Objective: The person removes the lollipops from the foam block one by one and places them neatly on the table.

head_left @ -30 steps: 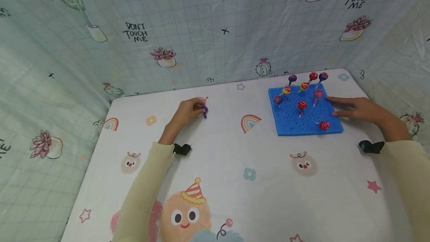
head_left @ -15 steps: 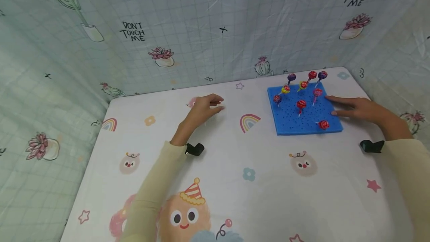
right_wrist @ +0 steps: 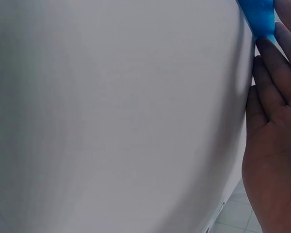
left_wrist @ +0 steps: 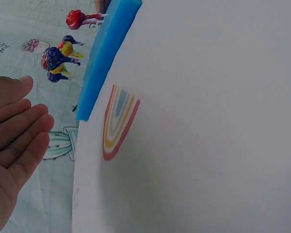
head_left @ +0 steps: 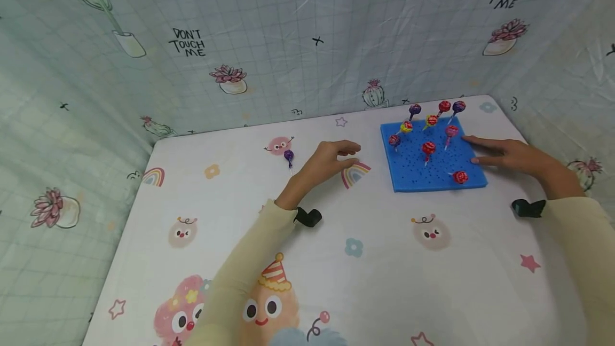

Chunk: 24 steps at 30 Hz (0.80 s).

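My left hand (head_left: 326, 163) is over the printed rainbow on the table, its fingers relaxed and holding nothing. In the left wrist view that hand (left_wrist: 17, 131) shows a bare palm. Behind it, to its left, a purple lollipop (head_left: 288, 156) lies on the table with its stick toward me. A blue foam board (head_left: 413, 172) dotted with holes stands at the right, with several wrapped lollipops stuck in it. One red lollipop (head_left: 459, 177) leans low near its front right corner. My right hand (head_left: 521, 159) touches the board's right edge with extended fingertips.
White table (head_left: 384, 292) with printed cartoon figures. A patterned curtain (head_left: 288, 79) hangs along the back and sides. Each wrist carries a dark strap-on camera, the left camera (head_left: 308, 217) close over the table.
My left hand has let go of the purple lollipop, which stays on the table, and has moved right toward the blue board. The right hand keeps its place at the board's edge.
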Each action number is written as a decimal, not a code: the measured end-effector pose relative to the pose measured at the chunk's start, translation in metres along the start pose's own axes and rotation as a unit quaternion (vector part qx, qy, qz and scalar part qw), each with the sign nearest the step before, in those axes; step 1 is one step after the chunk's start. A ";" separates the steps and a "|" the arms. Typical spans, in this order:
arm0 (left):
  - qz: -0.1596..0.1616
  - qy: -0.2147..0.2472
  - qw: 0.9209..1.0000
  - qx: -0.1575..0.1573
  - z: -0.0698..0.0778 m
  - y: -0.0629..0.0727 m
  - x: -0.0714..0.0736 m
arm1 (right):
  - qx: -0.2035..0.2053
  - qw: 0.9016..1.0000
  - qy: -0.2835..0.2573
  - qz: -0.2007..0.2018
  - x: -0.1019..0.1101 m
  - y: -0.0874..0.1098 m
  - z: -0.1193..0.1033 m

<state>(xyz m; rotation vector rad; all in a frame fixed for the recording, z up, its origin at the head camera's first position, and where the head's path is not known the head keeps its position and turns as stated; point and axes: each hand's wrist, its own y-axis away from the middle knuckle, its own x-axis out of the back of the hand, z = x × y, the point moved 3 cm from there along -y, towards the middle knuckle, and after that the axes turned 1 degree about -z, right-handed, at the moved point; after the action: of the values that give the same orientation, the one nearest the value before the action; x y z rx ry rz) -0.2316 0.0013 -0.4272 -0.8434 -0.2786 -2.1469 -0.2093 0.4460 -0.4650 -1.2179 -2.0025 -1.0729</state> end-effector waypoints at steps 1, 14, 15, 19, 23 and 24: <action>-0.003 0.004 1.000 0.000 0.002 -0.002 -0.003 | 0.002 1.000 -0.001 -0.001 0.000 0.000 0.000; -0.072 0.049 0.996 -0.029 0.026 -0.023 -0.032 | 0.016 1.000 -0.018 -0.001 0.000 0.003 -0.005; -0.079 0.042 0.996 -0.030 0.029 -0.024 -0.033 | 0.017 1.000 -0.017 -0.001 0.000 0.003 -0.005; -0.103 0.018 0.994 -0.026 0.039 -0.030 -0.040 | 0.017 1.000 -0.014 -0.002 0.000 0.003 -0.005; -0.119 -0.005 0.992 -0.036 0.046 -0.037 -0.049 | 0.017 1.000 -0.013 -0.003 0.000 0.003 -0.004; -0.123 -0.010 0.992 -0.041 0.048 -0.038 -0.051 | 0.016 1.000 -0.013 -0.003 0.000 0.003 -0.004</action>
<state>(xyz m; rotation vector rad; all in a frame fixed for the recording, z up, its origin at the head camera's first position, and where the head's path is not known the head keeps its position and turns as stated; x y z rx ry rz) -0.2139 0.0790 -0.4216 -0.9169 -0.3200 -2.3934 -0.2065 0.4433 -0.4615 -1.2157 -2.0364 -1.0299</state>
